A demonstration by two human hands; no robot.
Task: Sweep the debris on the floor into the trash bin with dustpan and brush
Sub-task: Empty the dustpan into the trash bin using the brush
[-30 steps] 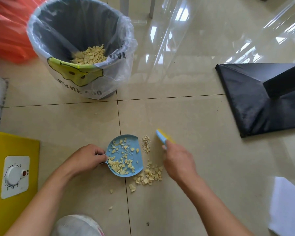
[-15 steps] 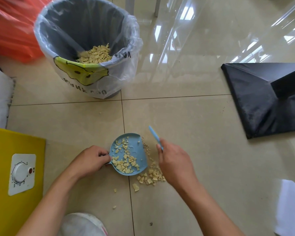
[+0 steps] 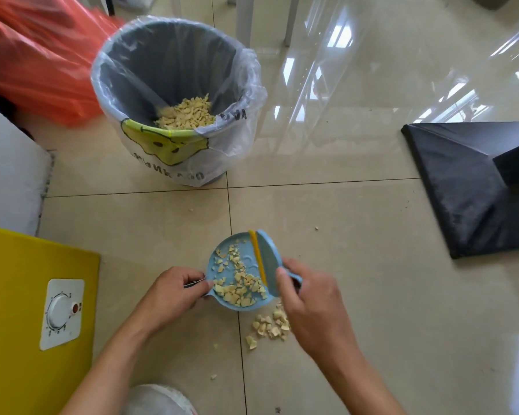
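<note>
Debris (image 3: 237, 287) part in dustpan (image 3: 222, 265), part on floor (image 3: 372, 265) by right hand (image 3: 310, 307). Left grip (image 3: 170, 296) pinches pan handle, right grips brush (image 3: 265, 259). Risk: tilting pan spills load short of bin (image 3: 174, 94); hard stroke scatters pile.

Brightness: you see even, bright daylight.
Glare: window reflections streak the glossy beige tile floor (image 3: 357, 94) at upper right.
Shadows: soft and faint beneath your forearms.
Blur: the crumpled orange plastic bag (image 3: 33, 55) is smeared.
Distortion: wide-angle bending at the edges.
</note>
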